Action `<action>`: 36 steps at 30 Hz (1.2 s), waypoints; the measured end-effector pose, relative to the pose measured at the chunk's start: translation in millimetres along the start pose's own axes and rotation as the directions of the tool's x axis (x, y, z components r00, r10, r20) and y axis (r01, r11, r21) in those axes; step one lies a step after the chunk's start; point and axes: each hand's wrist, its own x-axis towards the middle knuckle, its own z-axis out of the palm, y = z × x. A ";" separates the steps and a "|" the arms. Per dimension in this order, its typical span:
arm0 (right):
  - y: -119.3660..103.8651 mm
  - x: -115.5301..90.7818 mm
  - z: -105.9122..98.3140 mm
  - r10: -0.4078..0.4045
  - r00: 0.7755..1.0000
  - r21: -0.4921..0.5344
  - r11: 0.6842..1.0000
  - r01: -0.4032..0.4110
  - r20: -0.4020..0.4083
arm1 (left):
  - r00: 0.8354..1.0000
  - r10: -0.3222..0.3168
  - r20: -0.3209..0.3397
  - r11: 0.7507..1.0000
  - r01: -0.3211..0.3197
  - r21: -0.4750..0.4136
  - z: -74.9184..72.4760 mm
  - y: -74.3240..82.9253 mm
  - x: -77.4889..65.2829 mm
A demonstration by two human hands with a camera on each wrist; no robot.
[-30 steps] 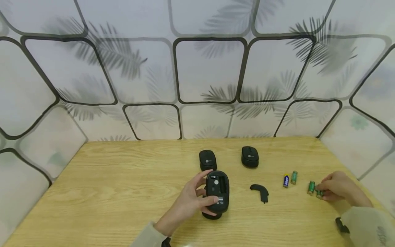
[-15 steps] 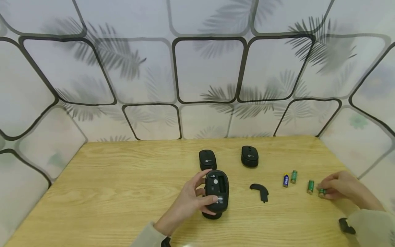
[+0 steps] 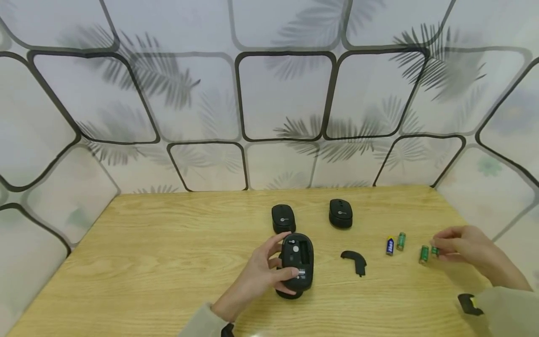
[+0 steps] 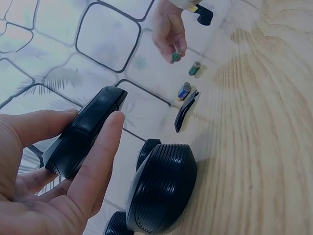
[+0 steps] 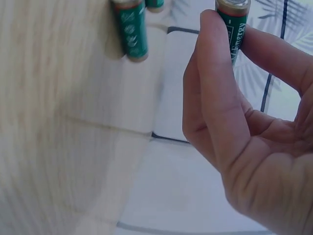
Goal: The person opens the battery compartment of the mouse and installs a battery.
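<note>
In the head view my left hand (image 3: 254,276) holds a black computer mouse (image 3: 294,262) underside up, thumb across its label. The mouse's battery slot (image 3: 304,251) is uncovered and looks bare. Seen from the left wrist, the tilted mouse (image 4: 83,132) is gripped between thumb and fingers, above another mouse (image 4: 164,188). At the right, my right hand (image 3: 469,248) pinches a green battery (image 5: 235,27) between thumb and fingertips, raised over the table. Beside it lies another green battery (image 3: 424,255). A curved black battery cover (image 3: 359,263) lies between the two hands.
Farther back on the wooden table (image 3: 160,252) stand two black mice, one at centre (image 3: 283,218) and one to its right (image 3: 341,214). A blue battery (image 3: 390,246) and a green battery (image 3: 401,242) lie side by side. A patterned curtain (image 3: 286,98) encloses the table.
My right hand has picked the green battery up from the table and lifted it slightly. The left hand and its mouse have barely moved.
</note>
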 end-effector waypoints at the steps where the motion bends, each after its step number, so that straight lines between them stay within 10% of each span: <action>1: -1.3 0.0 0.5 -0.012 1.000 -0.002 1.000 0.012 0.001 | 1.000 -0.004 0.004 1.000 0.004 -0.007 0.4 -0.3 0.3; 36: -58.3 11.7 68.3 -0.231 0.973 0.117 0.966 0.230 -0.004 | 1.000 -0.013 -0.009 1.000 0.013 0.002 0.8 -5.2 1.5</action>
